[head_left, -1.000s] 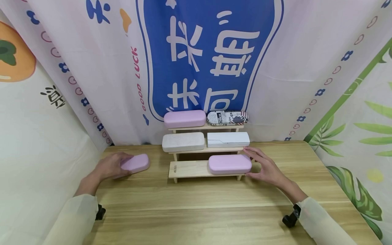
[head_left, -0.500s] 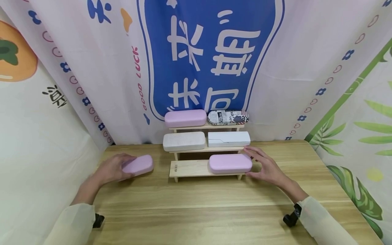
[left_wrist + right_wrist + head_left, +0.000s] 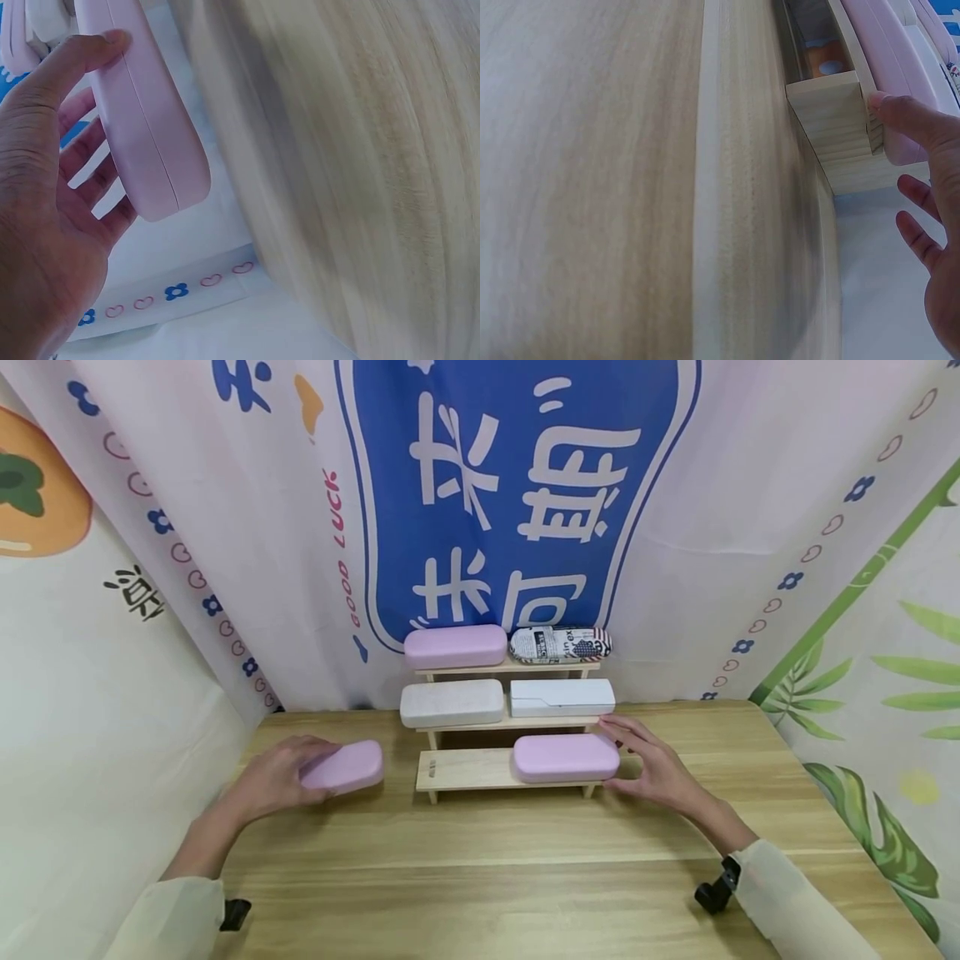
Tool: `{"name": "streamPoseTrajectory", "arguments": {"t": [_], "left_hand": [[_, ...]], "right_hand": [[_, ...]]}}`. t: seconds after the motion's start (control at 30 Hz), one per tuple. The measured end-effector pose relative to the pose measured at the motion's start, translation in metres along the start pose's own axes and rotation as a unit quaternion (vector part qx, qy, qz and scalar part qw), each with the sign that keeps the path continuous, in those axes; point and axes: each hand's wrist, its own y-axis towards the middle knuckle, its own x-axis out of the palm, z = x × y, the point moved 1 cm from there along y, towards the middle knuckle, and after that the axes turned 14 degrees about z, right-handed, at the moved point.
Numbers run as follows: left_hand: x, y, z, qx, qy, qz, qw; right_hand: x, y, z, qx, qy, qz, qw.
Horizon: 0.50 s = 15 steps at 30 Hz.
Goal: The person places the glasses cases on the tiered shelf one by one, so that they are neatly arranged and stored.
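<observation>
My left hand (image 3: 281, 779) grips a pink glasses case (image 3: 347, 767) at the left of the table. In the left wrist view the thumb lies on one face of this pink case (image 3: 146, 127), fingers behind it, and a seam runs along its side. The case looks raised off the tabletop. My right hand (image 3: 656, 768) is at the right end of a three-tier wooden rack (image 3: 465, 770). Its thumb (image 3: 904, 116) touches the bottom shelf's edge by another pink glasses case (image 3: 566, 757), the other fingers spread. The left part of that shelf is bare.
A grey-white case (image 3: 452, 703) and a white flap case (image 3: 562, 697) stand on the middle shelf. Above them are a pink case (image 3: 455, 647) and a newsprint-patterned case (image 3: 560, 645). A printed curtain (image 3: 675, 568) hangs close behind the rack.
My left hand has carried the pink glasses case slightly to the right, toward the rack. The right hand stays at the rack's right end.
</observation>
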Motion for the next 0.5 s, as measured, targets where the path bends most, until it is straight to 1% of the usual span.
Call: {"name": "streamPoseTrajectory", "arguments": {"t": [0.2,0.5], "left_hand": [[-0.004,0.002,0.011,0.012,0.0,0.005,0.9999],[-0.004,0.008,0.03,0.038,-0.006,0.017,0.9991]], "right_hand": [[0.0,0.001,0.001,-0.003,-0.012,-0.004,0.9999],[0.0,0.0,0.003,-0.004,-0.013,-0.006,0.9999]]}}
